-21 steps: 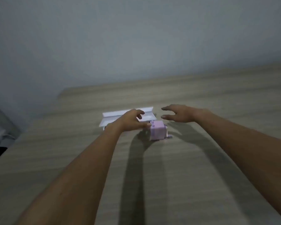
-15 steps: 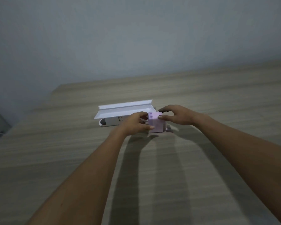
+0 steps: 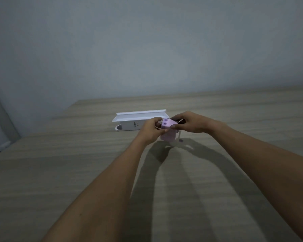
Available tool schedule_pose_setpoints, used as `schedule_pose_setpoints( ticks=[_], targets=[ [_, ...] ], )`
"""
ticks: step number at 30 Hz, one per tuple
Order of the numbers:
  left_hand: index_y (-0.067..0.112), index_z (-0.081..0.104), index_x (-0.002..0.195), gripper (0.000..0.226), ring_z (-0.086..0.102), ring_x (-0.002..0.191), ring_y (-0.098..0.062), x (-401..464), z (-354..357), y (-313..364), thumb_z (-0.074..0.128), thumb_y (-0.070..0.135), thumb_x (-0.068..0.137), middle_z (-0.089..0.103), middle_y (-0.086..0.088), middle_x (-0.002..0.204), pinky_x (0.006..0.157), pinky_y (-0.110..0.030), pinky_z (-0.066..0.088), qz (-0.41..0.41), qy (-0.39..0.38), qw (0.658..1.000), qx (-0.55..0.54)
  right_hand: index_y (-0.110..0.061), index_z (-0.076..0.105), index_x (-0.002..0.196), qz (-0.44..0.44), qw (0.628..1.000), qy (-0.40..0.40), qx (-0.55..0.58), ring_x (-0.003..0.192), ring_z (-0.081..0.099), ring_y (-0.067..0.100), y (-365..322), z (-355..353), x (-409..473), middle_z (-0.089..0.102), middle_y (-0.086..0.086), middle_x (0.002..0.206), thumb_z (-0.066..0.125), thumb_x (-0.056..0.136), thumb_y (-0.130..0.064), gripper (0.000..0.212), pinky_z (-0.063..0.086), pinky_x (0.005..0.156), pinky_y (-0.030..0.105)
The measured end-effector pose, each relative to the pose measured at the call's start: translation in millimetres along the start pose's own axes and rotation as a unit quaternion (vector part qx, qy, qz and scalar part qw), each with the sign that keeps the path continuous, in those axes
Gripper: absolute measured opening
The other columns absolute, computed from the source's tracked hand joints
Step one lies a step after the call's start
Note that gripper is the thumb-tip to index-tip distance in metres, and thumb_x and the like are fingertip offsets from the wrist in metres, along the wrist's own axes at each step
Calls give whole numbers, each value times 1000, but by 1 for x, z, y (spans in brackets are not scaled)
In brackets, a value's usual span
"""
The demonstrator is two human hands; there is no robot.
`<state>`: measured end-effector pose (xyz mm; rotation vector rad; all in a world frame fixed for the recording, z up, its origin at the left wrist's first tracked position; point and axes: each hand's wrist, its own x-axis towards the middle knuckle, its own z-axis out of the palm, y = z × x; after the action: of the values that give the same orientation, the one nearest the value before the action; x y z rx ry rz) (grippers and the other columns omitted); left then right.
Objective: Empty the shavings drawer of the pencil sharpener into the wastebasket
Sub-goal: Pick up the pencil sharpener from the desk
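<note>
**Two hands on the sharpener, drawer not yet out**

I have both hands closed on the pink pencil sharpener, which sits near the middle of the wooden table, just in front of a white box with its lid propped open. My left hand wraps the sharpener's left side, thumb and fingers curled against it. My right hand comes over the top from the right, thumb pressed on the near top edge and the other fingers hooked round the far side. The body looks tilted or slightly lifted; I cannot tell whether its base touches the table. A small crank juts out at its lower right.

I judge this to be the opening step: getting a firm hold so the shavings drawer can be drawn out. I cannot make out the drawer itself from here, nor any wastebasket. The next move calls for one hand to steady the body while the other finds the drawer's lip and slides it out level, so nothing spills on the table.

Against the frame from half a second ago, my right hand has shifted from just touching the top corner to clamping over it, my left has closed tighter, and the sharpener appears tipped rather than sitting square.
</note>
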<state>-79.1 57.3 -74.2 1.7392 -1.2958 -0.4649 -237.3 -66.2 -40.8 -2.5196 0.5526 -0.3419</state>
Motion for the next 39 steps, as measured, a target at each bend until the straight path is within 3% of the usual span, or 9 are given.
schedule_pose_setpoints(
  ticks=[4, 7, 13, 17, 23, 26, 31, 35, 39],
  targets=[
    [1, 64, 132, 49, 62, 92, -23, -41, -14, 16, 70, -8, 85, 72, -26, 109, 96, -46, 54, 4, -22, 1000, 10, -6, 66, 134, -1, 1000, -14, -5, 114, 69, 27, -34, -1, -31, 73, 12, 126, 64, 99, -23, 39, 50, 98, 30],
    [0, 69, 123, 41, 66, 91, -27, -69, -22, 21, 74, -6, 82, 73, -19, 100, 98, -52, 52, -6, -42, 999, 11, -7, 66, 133, 8, 999, -32, 12, 118, 66, 27, -52, 0, -51, 72, 11, 128, 65, 98, -23, 38, 49, 100, 31],
    [-1, 71, 113, 38, 65, 91, -22, -111, -24, 21, 83, 3, 77, 74, -25, 111, 96, -51, 54, -6, -59, 998, 9, -10, 62, 138, 17, 995, -62, 75, 107, 67, 6, -60, 10, -87, 70, -6, 124, 68, 96, -21, 44, 50, 87, 7],
    [-3, 62, 118, 46, 70, 111, -35, -131, -18, 17, 82, -5, 77, 71, -25, 119, 97, -46, 58, -35, -58, 997, -28, -5, 58, 142, 17, 995, -47, 81, 122, 63, 18, -62, 24, -102, 66, 5, 138, 70, 95, -19, 50, 47, 105, 25],
    [-6, 57, 127, 60, 68, 114, -38, -148, -12, 11, 85, -3, 74, 69, -25, 121, 100, -52, 55, -55, -53, 996, -41, -3, 60, 140, 14, 994, -47, 95, 124, 63, 17, -62, 38, -115, 66, 6, 137, 71, 94, -15, 48, 50, 94, 13],
    [-4, 57, 128, 60, 69, 114, -37, -155, -9, 11, 85, -2, 74, 70, -24, 121, 99, -49, 56, -56, -55, 996, -36, -3, 60, 139, 20, 994, -43, 101, 122, 64, 15, -61, 41, -120, 66, 6, 137, 73, 93, -15, 49, 47, 101, 21],
    [-3, 57, 130, 57, 69, 114, -33, -164, -3, 8, 81, -4, 78, 69, -24, 123, 95, -37, 58, -53, -47, 996, -55, -5, 64, 136, 23, 990, -21, 138, 121, 66, 17, -54, 47, -130, 70, 6, 131, 75, 90, -18, 49, 51, 96, 17],
    [-2, 54, 135, 61, 67, 118, -32, -166, 1, 6, 79, -4, 80, 69, -22, 126, 100, -40, 55, -56, -50, 995, -63, -6, 60, 141, 31, 986, -3, 162, 123, 64, 16, -50, 55, -135, 66, 5, 138, 77, 89, -23, 57, 48, 103, 25],
    [3, 49, 139, 68, 66, 109, -23, -168, 2, 7, 81, -1, 79, 66, -15, 127, 79, -20, 59, -55, -67, 995, -44, -7, 59, 141, 26, 984, 11, 175, 121, 66, 23, -45, 64, -136, 67, 9, 133, 83, 83, -14, 64, 52, 105, 37]
  ],
)
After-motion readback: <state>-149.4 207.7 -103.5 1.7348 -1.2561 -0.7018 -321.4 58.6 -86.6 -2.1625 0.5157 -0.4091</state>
